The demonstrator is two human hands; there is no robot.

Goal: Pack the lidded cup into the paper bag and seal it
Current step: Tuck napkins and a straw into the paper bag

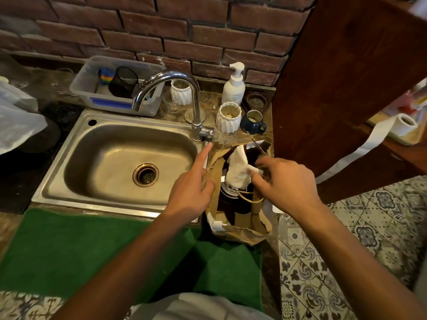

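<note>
From the head camera, the paper bag point(240, 229) stood open on the counter just right of the sink point(111, 158), with the lidded cup point(231, 195) inside. The left hand point(191, 192) gripped the bag's left edge, forefinger straight. The right hand point(284, 183) pinched a white napkin point(239, 169) over the cup.
</note>
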